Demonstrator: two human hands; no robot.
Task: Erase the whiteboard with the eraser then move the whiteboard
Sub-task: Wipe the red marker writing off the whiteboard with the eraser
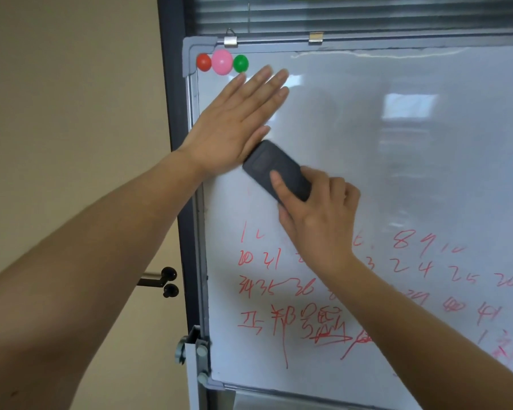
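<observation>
The whiteboard (412, 173) stands upright in a grey frame and fills the right of the view. Its upper half is wiped clean; rows of red numbers and characters (293, 291) cover the lower half. My left hand (237, 119) lies flat against the board's upper left area with straight fingers. My right hand (317, 211) grips a dark rectangular eraser (274, 170) and holds it tilted against the board, just below my left hand and above the red writing. My right forearm hides part of the writing.
Three round magnets, red (203, 62), pink (222, 62) and green (240, 63), sit in the board's top left corner. Two metal clips (230, 39) hang on the top edge. Window blinds (353, 13) are behind. A beige wall and a black-knobbed bracket (168, 281) lie left.
</observation>
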